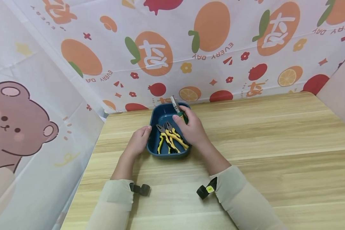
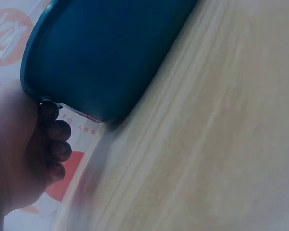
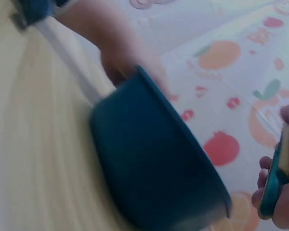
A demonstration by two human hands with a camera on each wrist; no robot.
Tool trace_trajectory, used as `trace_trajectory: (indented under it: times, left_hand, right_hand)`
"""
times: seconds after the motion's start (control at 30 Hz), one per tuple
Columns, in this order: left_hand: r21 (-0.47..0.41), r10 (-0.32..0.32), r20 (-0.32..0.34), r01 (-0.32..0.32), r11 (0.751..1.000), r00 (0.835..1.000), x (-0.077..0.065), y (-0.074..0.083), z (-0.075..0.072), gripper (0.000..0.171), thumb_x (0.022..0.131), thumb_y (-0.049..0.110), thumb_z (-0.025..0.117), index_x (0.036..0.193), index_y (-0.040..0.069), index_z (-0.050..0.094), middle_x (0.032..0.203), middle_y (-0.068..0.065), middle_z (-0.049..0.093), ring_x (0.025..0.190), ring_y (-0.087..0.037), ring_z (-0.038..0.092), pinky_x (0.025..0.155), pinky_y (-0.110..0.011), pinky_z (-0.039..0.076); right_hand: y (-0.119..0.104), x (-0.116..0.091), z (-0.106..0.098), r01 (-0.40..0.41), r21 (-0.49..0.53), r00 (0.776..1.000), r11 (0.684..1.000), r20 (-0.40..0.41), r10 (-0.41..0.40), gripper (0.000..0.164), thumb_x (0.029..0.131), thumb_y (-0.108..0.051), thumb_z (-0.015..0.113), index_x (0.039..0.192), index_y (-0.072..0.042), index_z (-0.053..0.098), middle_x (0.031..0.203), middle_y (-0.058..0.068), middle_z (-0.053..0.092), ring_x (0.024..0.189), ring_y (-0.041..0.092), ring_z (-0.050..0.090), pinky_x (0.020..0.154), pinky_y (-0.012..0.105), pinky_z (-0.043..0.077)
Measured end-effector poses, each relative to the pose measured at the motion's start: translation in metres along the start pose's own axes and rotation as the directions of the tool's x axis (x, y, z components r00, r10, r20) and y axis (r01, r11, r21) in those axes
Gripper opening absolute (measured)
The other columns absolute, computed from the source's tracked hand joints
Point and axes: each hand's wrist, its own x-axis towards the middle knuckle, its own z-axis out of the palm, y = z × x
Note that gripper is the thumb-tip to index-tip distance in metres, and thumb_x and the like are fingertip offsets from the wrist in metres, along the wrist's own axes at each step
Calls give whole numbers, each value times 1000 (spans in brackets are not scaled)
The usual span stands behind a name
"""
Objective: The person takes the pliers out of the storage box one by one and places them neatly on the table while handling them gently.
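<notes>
Head view, yellow pliers [image 1: 176, 137] in bin [image 1: 169, 157], backdrop [image 1: 184, 48]

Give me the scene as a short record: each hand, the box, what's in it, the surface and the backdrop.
Left hand: grips the box's left rim
Right hand: holds a green-handled tool, metal end pointing away from the person
Box: blue, standing on the table, open at the top
In the box: yellow-and-black pliers, two heads visible, heads toward the far end
Surface: wood-grain table
Backdrop: fruit-print cloth behind the table
Unclear: the held tool's exact type
</notes>
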Motion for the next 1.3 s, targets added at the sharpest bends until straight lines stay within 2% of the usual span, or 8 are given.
trace_trajectory:
  times: [0.1,0.27,0.47,0.63,0.73,0.87,1.03,1.3]
  left_hand:
    - [13,4,-9,-4,1000,1000,-1,0,1,57,106,48,26,105,4,63,82,-11,53,96,-29,55,85,-41,42]
    - [88,25,-37,-22,996,999,-2,-1,2,55,106,47,26,100,6,63,78,-9,54,89,-28,56,80,-40,42]
    - [150,47,-46,-39,988,998,-3,1,2,53,106,46,27,91,7,60,74,-9,51,81,-27,54,74,-39,41]
    - [159,48,-56,-39,987,997,-5,4,2,50,107,44,29,92,7,59,73,-9,51,79,-27,54,72,-38,41]
    - [151,43,-63,-33,988,997,-6,5,1,48,107,42,31,92,6,59,73,-9,51,78,-28,53,71,-38,41]
    - [144,38,-68,-28,989,997,-7,6,1,46,107,41,32,91,6,59,73,-9,50,78,-28,53,71,-38,41]
    - [144,37,-65,-27,989,997,-7,6,2,48,106,43,31,90,7,58,73,-9,50,77,-27,53,70,-37,41]
    - [140,35,-65,-26,990,997,-8,4,5,47,106,44,31,87,9,56,72,-8,49,74,-26,52,68,-37,40]
  right_hand:
    - [3,3,-14,-62,-25,998,998,-26,62,56,94,-47,62,141,-18,50,130,5,56,112,21,53,96,42,51]
    - [18,8,-38,-184,-93,982,978,-62,179,58,85,-49,72,135,-23,57,129,3,59,112,23,55,94,43,50]
    - [37,12,-58,-263,-202,964,943,-96,248,60,84,-52,71,133,-20,58,125,6,60,109,26,53,94,47,47]
    - [55,13,-69,-297,-298,955,907,-82,286,51,86,-42,68,126,-13,58,115,11,60,101,29,53,87,44,47]
    - [66,13,-71,-317,-350,946,882,-51,319,49,85,-37,66,123,-9,57,110,13,58,95,30,53,81,41,46]
    - [76,12,-67,-334,-416,932,846,-16,361,53,83,-37,65,124,-4,56,114,18,52,95,31,52,80,41,45]
    - [81,8,-62,-356,-491,918,795,-27,395,53,81,-36,66,122,-5,56,117,21,45,94,34,52,83,45,46]
    - [81,3,-58,-307,-602,926,738,-10,377,51,80,-33,69,120,-3,60,113,21,50,100,37,49,83,50,46]
